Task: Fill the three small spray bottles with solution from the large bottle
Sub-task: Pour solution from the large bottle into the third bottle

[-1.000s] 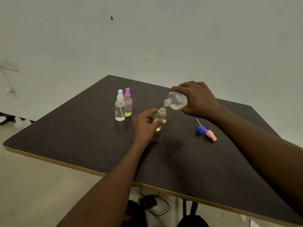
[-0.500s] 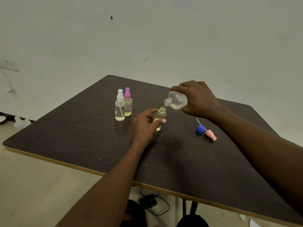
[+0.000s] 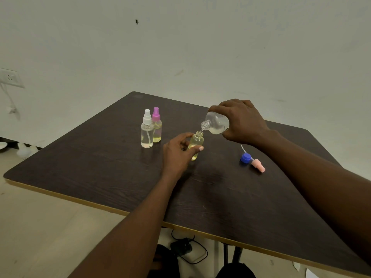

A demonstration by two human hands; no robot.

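Right hand (image 3: pixel 244 122) grips the tilted clear plastic large bottle (image 3: pixel 216 123); left hand (image 3: pixel 177 155) grasps the uncapped, rounded small bottle (image 3: pixel 196 141) on the wood-grain tabletop (image 3: pixel 100 167).

Rear half of large bottle (image 3: pixel 215 124) buried in right grip (image 3: pixel 241 121). Part of open small bottle (image 3: pixel 196 139) behind left grip (image 3: pixel 178 155) thumb. Pink-capped bottle (image 3: pixel 157 130) partly behind white-capped bottle (image 3: pixel 147 135). Counter (image 3: pixel 100 167) near-right corner cut by frame edge. Flow between necks too thin to tell.
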